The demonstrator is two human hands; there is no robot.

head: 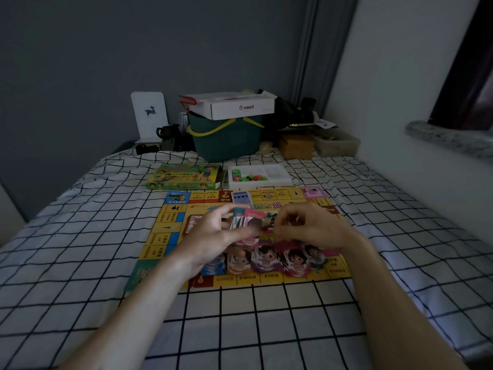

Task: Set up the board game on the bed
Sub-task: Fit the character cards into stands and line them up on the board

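1. We see a yellow-bordered square game board lying flat on the bed with the white black-grid sheet, a row of cartoon-figure paper notes along its near side.
2. Our left hand grips a fanned stack of colourful paper notes; our right hand, fingers curled, hovers close beside it, and we cannot tell what it pinches.
3. Beyond the board sit a green game box and a white plastic tray of small coloured pieces, before a grey wall.
4. The stack's long axis points away from us.

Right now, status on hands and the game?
Left hand grips card stack. Right hand pinching at it. Board laid flat on bed. Nothing obstructing.
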